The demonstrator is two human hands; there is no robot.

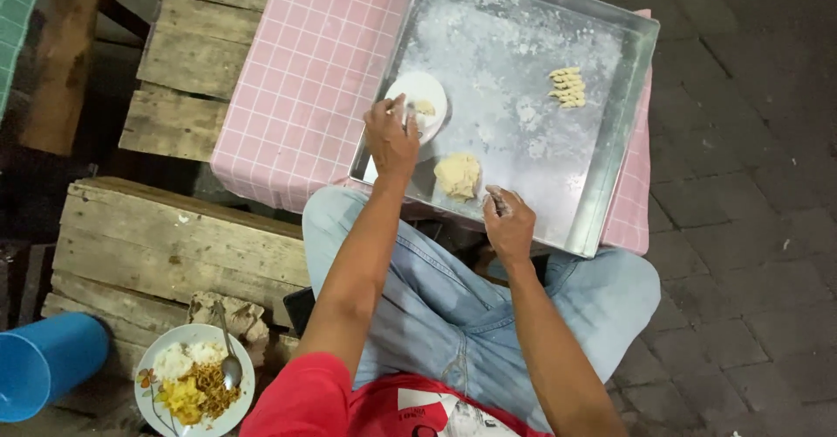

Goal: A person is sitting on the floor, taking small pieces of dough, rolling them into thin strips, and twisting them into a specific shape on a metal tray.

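Observation:
A large floured metal tray (628, 97) rests on a pink checked cloth (305, 79). My left hand (390, 136) reaches over a small white plate (432, 92) at the tray's left side, fingers pinched near a bit of dough on it. My right hand (508, 221) hovers by the tray's near edge, fingers curled and floury, beside a lump of pale dough (458, 175). Several small shaped dough pieces (568, 87) sit in a row at the tray's far right.
Wooden pallets (174, 245) lie to the left. A plate of rice and food with a spoon (193, 380) sits at the lower left, next to a blue plastic cup (44, 363) on its side. Paved ground spreads to the right.

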